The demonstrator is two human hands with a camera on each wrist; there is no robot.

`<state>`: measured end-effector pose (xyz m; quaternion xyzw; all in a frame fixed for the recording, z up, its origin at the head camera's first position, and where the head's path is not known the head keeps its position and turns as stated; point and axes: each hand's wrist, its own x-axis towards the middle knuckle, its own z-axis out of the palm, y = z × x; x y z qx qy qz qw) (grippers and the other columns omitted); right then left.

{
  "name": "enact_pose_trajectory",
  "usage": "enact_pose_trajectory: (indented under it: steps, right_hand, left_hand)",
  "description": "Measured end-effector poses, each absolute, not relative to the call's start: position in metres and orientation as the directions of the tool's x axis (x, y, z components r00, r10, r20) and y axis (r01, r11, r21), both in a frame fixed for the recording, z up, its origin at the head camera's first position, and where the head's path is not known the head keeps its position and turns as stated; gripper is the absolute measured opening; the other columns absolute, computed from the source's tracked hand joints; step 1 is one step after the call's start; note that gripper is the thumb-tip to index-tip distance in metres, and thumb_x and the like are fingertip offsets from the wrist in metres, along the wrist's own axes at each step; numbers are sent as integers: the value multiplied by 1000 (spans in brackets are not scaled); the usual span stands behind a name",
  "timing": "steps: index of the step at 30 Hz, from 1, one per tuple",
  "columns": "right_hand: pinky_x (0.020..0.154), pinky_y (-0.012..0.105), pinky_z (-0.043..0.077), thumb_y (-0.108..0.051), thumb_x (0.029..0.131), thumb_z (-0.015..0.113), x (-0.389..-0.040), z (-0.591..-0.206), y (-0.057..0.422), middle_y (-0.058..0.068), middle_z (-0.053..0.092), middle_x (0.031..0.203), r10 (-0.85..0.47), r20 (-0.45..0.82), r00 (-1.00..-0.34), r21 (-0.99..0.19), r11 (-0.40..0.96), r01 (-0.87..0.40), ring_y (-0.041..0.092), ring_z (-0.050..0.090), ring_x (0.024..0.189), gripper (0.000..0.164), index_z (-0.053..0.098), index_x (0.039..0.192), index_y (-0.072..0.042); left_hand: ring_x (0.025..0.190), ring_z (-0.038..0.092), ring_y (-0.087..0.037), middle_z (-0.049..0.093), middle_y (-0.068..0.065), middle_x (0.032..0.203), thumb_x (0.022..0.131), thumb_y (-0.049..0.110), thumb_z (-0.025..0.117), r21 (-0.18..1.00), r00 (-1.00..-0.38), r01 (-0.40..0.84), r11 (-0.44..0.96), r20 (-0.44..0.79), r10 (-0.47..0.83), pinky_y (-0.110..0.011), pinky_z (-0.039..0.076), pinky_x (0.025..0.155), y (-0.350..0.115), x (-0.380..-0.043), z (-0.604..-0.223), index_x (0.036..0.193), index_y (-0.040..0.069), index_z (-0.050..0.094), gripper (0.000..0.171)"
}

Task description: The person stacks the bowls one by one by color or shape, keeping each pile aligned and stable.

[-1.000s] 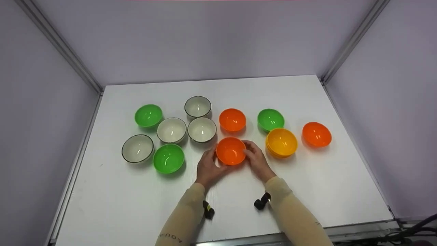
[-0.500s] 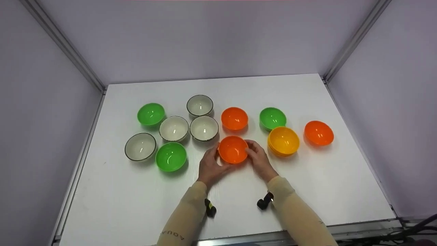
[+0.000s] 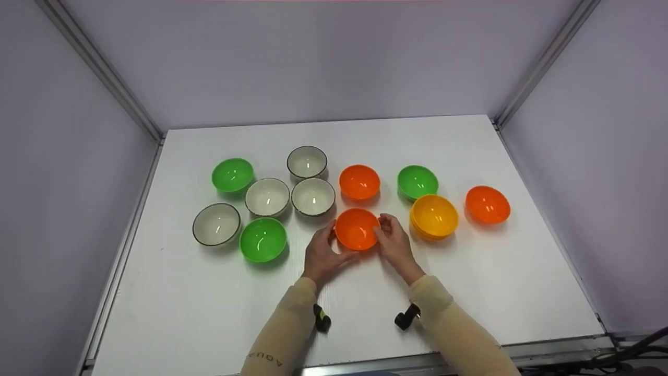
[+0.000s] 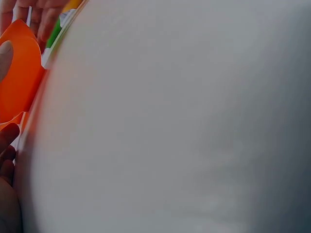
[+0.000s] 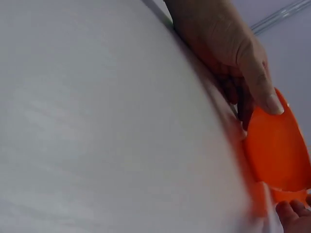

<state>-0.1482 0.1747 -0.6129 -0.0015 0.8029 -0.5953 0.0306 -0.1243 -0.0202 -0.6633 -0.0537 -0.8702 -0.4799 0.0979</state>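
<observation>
In the head view, an orange bowl [image 3: 357, 230] stands upright near the middle of the white table. My left hand [image 3: 322, 256] holds it from the left, thumb along its near side and fingers curved round its left side. The left wrist view shows the left thumb [image 4: 5, 57] against the orange wall. On the other side, my right hand [image 3: 396, 244] touches the bowl with its thumb [image 5: 265, 94], while its fingers stand off to the right. More orange shows below the bowl's wall in the right wrist view; I cannot tell if it is a foot or another bowl.
Orange bowls [image 3: 359, 182] [image 3: 488, 204] stand behind and far right. Stacked yellow bowls [image 3: 434, 216] and a green bowl [image 3: 417, 181] are right of the hands. Several white dark-rimmed bowls [image 3: 313, 197] and green bowls [image 3: 263, 240] fill the left. Walls [image 3: 313, 62] enclose the table.
The right hand's fingers have drawn slightly right, away from the bowl's rim. The left hand and the bowl keep their place, and the head view has shifted a little.
</observation>
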Motion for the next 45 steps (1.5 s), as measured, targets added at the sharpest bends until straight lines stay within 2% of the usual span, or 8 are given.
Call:
enact_pose_trajectory:
  steps: [6, 11, 13, 18, 22, 27, 35, 45]
  right_hand:
    - [96, 33, 40, -16, 92, 55, -140, -566, 195, 13, 47, 123, -98, 108, -989, -965, 228, -128, 26, 46, 115, 40, 42, 127, -3]
    - [96, 36, 39, -8, 91, 54, -145, -516, 226, 18, 48, 119, -3, 215, -977, -953, 220, -211, 32, 46, 113, 37, 43, 124, 4]
    - [96, 37, 38, -10, 92, 53, -150, -504, 241, 17, 49, 120, 58, 215, -975, -948, 254, -194, 30, 46, 111, 38, 42, 126, 3]
    - [87, 29, 41, -27, 93, 52, -177, -507, 290, 7, 53, 114, 212, 234, -949, -910, 390, -138, 17, 47, 100, 39, 45, 127, -10]
    - [80, 26, 41, -31, 91, 53, -194, -515, 326, 3, 57, 106, 321, 279, -905, -852, 518, -79, 14, 50, 91, 38, 49, 124, -12]
    - [82, 30, 43, -34, 91, 49, -208, -524, 366, 4, 56, 108, 390, 221, -894, -787, 612, 72, 17, 52, 94, 43, 47, 127, -12]
    - [94, 45, 37, -40, 91, 44, -221, -524, 409, 19, 47, 123, 398, 29, -917, -715, 649, 259, 33, 44, 108, 58, 39, 134, -1]
    - [100, 48, 29, -41, 89, 43, -217, -545, 436, 28, 40, 130, 437, -71, -897, -669, 646, 368, 41, 36, 119, 64, 37, 134, 5]
  left_hand:
    - [114, 46, -11, 47, 3, 128, 55, 48, 83, 839, -977, 182, 513, 215, -5, -29, 38, 96, -19, -124, -662, 138, 11, 39, 100]
    - [112, 47, -9, 48, 5, 125, 56, 44, 84, 851, -978, 181, 493, 211, -5, -25, 39, 94, -20, -122, -661, 136, 17, 42, 95]
    - [112, 47, -9, 47, 5, 125, 55, 45, 84, 849, -978, 176, 498, 207, -6, -25, 40, 94, -21, -121, -661, 135, 18, 42, 94]
    - [109, 48, -9, 48, 4, 122, 55, 47, 83, 831, -978, 175, 528, 210, -7, -25, 41, 92, -22, -120, -663, 134, 17, 43, 93]
    - [108, 48, -7, 49, 7, 121, 55, 48, 83, 838, -976, 181, 515, 216, -8, -24, 41, 92, -20, -120, -664, 132, 17, 45, 91]
    - [110, 47, -7, 48, 7, 122, 55, 46, 84, 847, -974, 196, 494, 225, 1, -24, 40, 92, -19, -118, -666, 131, 17, 45, 90]
    - [115, 44, -10, 47, 4, 126, 55, 48, 83, 844, -979, 176, 506, 204, 0, -28, 37, 96, -21, -118, -663, 134, 16, 44, 93]
    - [122, 39, -17, 42, -5, 133, 61, 49, 80, 885, -993, 119, 449, 99, 66, -32, 33, 101, -29, -119, -649, 139, 6, 34, 99]
